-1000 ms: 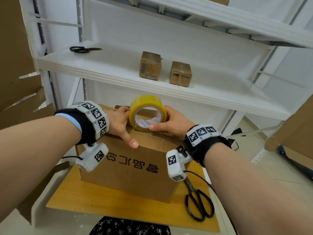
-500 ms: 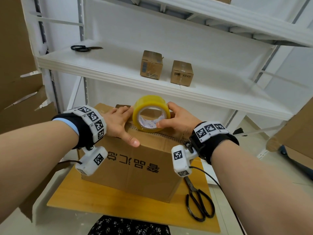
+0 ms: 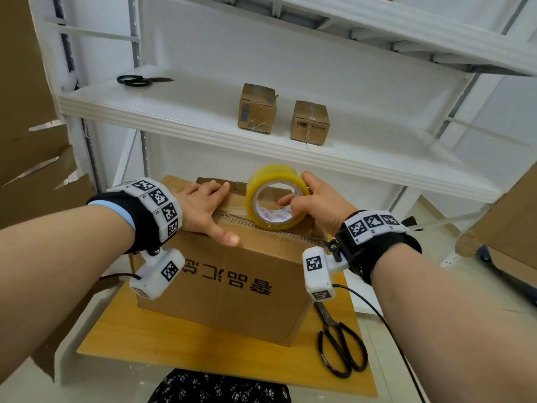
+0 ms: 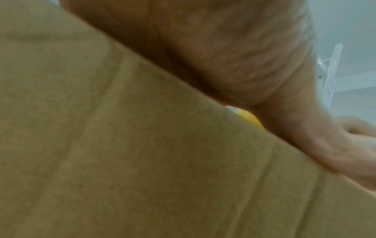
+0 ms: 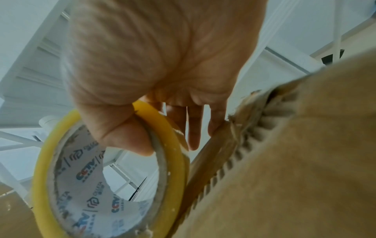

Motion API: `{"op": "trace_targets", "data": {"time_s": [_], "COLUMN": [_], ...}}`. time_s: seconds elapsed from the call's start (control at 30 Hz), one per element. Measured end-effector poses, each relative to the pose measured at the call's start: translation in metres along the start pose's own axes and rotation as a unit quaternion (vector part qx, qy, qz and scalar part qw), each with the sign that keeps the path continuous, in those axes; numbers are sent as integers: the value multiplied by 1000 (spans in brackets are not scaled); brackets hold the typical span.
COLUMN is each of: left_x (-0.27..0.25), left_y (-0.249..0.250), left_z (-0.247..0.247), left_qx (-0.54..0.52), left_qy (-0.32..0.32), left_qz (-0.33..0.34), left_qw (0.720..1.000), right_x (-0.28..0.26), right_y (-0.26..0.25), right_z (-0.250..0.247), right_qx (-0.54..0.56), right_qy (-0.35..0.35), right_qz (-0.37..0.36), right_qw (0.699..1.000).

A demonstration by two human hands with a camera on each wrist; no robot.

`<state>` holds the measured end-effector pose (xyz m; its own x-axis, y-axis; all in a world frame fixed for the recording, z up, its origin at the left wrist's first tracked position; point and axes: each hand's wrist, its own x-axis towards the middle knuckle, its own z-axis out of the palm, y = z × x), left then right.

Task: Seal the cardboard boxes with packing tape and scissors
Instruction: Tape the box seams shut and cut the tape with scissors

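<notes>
A brown cardboard box with printed characters stands on a wooden board. My left hand lies flat on its top, fingers straight, thumb over the front edge. My right hand grips a yellow roll of packing tape standing on the box top along the seam, thumb inside the core. In the right wrist view the tape roll sits against the box's torn corrugated edge. The left wrist view is filled by the box side, with a sliver of the tape. Black scissors lie on the board, right of the box.
Above, a white shelf carries two small taped boxes and a second pair of black scissors. Flat cardboard sheets lean at the left, more cardboard at the right. The shelf's front edge hangs close over the box.
My right hand has pulled the tape roll to the right along the box top. The left hand has stayed pressed on the box lid.
</notes>
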<state>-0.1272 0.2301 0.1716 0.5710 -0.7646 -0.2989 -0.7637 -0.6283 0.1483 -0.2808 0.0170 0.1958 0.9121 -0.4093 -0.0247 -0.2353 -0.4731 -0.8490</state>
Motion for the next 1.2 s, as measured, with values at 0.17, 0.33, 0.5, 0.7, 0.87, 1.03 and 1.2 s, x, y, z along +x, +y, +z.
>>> {"op": "trace_targets", "data": {"time_s": [0.17, 0.33, 0.5, 0.7, 0.87, 1.03, 1.2], "left_x": [-1, 3, 10, 9, 7, 14, 17], "left_y": [15, 11, -5, 10, 20, 13, 17], "left_z": [2, 4, 3, 11, 12, 15, 15], "left_qx": [-117, -154, -241, -75, 1, 20, 53], "left_qy": [52, 70, 71, 97, 93, 95, 98], "left_qz": [-57, -51, -80, -60, -65, -39, -39], "left_qw": [990, 984, 964, 991, 993, 994, 993], "right_x": [-1, -2, -2, -3, -1, 0, -6], "right_y": [-1, -3, 1, 0, -1, 0, 3], "right_z": [4, 5, 2, 4, 6, 7, 15], "right_qx": [9, 10, 25, 12, -17, -17, -21], "right_qy": [15, 19, 13, 0, -6, -6, -6], "right_qz": [9, 13, 16, 12, 4, 2, -13], "right_qw": [1000, 1000, 999, 1000, 1000, 1000, 1000]}}
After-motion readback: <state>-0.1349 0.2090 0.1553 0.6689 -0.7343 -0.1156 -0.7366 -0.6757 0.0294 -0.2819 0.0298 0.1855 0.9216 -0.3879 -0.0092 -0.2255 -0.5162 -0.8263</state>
